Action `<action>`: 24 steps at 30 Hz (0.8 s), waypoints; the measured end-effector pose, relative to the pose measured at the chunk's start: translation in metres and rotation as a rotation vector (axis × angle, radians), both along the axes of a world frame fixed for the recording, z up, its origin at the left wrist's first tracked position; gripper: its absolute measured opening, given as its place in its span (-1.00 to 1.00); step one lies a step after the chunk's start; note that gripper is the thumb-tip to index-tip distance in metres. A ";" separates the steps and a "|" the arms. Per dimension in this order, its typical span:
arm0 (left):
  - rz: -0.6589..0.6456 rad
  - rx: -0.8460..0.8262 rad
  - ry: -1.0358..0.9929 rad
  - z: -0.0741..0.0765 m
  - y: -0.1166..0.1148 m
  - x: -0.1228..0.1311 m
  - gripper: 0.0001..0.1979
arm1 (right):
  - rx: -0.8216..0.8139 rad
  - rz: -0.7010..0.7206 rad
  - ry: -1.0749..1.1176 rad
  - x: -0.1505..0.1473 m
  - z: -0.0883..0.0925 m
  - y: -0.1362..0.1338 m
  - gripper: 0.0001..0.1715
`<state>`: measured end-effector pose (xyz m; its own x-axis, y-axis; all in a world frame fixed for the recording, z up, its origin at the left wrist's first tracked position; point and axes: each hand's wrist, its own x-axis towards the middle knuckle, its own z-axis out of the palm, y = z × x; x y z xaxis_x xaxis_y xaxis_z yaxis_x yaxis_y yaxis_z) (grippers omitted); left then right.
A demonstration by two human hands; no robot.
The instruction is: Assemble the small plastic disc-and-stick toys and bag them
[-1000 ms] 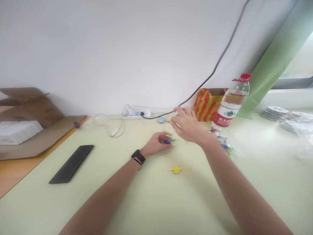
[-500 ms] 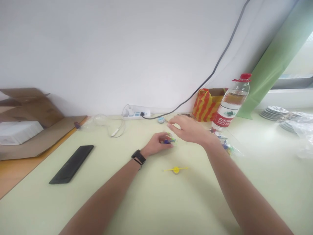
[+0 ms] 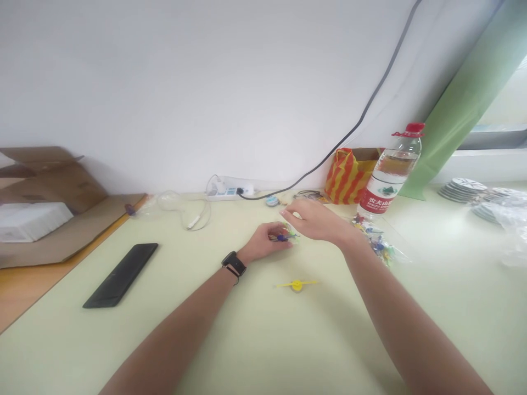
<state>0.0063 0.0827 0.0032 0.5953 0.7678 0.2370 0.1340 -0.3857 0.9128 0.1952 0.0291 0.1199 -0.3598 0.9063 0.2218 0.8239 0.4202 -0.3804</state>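
My left hand (image 3: 267, 241), with a black watch on its wrist, is curled around small blue and green plastic pieces (image 3: 282, 238) near the middle of the table. Just above and to the right, my right hand (image 3: 315, 221) hangs with its fingers bent and the tips together. Whatever those tips pinch, if anything, is too small to make out. Closer to me lies a yellow plastic piece (image 3: 297, 285) with a round middle and two thin arms. Right of my right wrist, a clear bag of small coloured pieces (image 3: 379, 246) is partly covered by the forearm.
A large water bottle (image 3: 385, 186) stands beside a striped bag (image 3: 349, 175) at the back right. A power strip (image 3: 230, 190) and a round tin (image 3: 272, 201) lie along the wall. On the left are a black flat case (image 3: 121, 276) and an open cardboard box (image 3: 53, 175).
My right hand has dropped slightly, closer to my left hand. The left hand keeps its hold on the small plastic pieces.
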 end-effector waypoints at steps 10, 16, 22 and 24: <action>0.109 0.016 -0.021 -0.012 0.008 0.000 -0.47 | -0.012 -0.213 0.313 0.005 0.018 -0.001 -0.36; 0.200 0.040 0.001 -0.009 0.007 -0.001 -0.61 | -0.288 -0.191 0.340 -0.014 0.010 -0.001 -0.32; 0.124 0.074 -0.023 -0.003 0.004 0.000 -0.58 | -0.190 -0.183 0.132 -0.013 0.004 0.000 -0.29; 0.128 0.061 -0.028 -0.003 0.004 0.000 -0.55 | -0.116 -0.201 0.074 -0.009 0.004 0.001 -0.30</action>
<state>0.0066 0.0866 -0.0001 0.4856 0.8208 0.3007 0.1607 -0.4219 0.8923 0.1866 0.0302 0.1236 -0.1567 0.9789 0.1313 0.8546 0.2010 -0.4789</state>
